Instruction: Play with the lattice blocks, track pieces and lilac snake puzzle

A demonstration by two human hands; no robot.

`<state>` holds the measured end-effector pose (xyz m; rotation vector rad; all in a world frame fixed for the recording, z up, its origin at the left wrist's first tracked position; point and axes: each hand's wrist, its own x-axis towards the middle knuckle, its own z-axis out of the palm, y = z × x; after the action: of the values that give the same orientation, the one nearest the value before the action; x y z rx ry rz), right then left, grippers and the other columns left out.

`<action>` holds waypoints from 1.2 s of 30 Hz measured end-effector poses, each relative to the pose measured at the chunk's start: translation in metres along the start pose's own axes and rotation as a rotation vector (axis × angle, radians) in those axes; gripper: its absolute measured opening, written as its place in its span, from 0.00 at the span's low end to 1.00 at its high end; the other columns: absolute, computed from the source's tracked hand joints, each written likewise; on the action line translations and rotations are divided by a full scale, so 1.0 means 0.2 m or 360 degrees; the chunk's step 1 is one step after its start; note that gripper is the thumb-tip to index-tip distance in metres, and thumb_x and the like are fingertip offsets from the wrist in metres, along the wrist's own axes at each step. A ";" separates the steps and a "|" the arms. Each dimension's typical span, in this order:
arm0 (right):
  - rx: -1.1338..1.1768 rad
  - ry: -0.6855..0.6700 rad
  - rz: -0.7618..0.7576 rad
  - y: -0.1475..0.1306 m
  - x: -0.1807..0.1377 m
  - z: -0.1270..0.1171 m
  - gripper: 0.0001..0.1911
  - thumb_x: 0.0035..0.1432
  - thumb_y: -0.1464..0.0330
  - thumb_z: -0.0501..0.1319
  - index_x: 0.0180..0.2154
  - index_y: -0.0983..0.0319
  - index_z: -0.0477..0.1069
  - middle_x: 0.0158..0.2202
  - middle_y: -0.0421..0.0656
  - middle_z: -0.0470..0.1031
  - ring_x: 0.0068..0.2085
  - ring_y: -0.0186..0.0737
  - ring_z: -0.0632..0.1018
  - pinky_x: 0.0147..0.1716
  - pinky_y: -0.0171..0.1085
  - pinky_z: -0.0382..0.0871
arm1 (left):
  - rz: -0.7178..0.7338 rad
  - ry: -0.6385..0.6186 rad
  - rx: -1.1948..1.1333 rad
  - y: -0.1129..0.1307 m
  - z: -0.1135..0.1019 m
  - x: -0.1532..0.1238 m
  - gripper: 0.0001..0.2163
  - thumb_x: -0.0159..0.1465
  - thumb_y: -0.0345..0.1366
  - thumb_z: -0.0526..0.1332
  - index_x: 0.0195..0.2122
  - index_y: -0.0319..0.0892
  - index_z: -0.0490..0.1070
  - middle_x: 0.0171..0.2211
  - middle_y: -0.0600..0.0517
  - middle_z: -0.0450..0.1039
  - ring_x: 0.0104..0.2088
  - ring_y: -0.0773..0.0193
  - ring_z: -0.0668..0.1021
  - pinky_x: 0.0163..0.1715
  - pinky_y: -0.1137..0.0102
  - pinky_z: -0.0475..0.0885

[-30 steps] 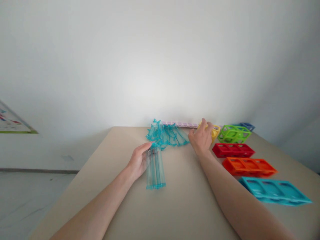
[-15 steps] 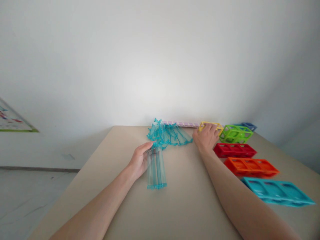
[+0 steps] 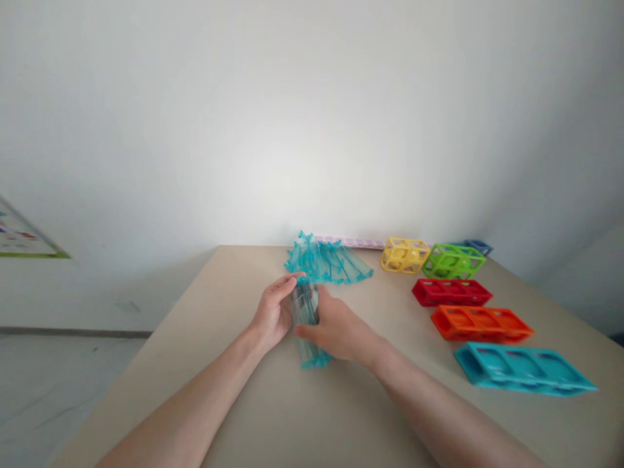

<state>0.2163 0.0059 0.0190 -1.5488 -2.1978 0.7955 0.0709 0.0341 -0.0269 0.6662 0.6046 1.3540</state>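
Note:
A bundle of clear teal track pieces (image 3: 306, 312) lies lengthwise on the beige table (image 3: 341, 403), between both hands. My left hand (image 3: 271, 315) cups its left side with curved fingers. My right hand (image 3: 336, 328) grips its right side, thumb across the top. Behind them a heap of more teal transparent pieces (image 3: 326, 262) lies near the table's far edge.
Along the right side stand coloured plastic frames: a yellow one (image 3: 404, 255), green (image 3: 453, 260), red (image 3: 451, 292), orange (image 3: 480, 324), teal (image 3: 524, 369) and a dark blue one (image 3: 480, 246) at the back. A pale purple strip (image 3: 348, 242) lies against the white wall.
My right hand has left the yellow frame at the back and come to the teal bundle, gripping its right side. The left hand has stayed on the bundle.

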 end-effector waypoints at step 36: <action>-0.0043 -0.0019 -0.0195 0.14 0.19 -0.14 0.26 0.56 0.54 0.61 0.52 0.61 0.69 0.43 0.46 0.78 0.40 0.44 0.78 0.40 0.38 0.69 | 0.0572 0.0151 0.1143 -0.05 -0.02 0.02 0.03 0.57 0.33 0.62 0.34 0.43 0.72 0.29 0.53 0.72 0.32 0.63 0.74 0.34 0.72 0.68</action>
<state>0.2396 0.0559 0.0228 -1.4091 -2.2955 0.7422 0.0758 0.0380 -0.0372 1.3425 1.1066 1.5004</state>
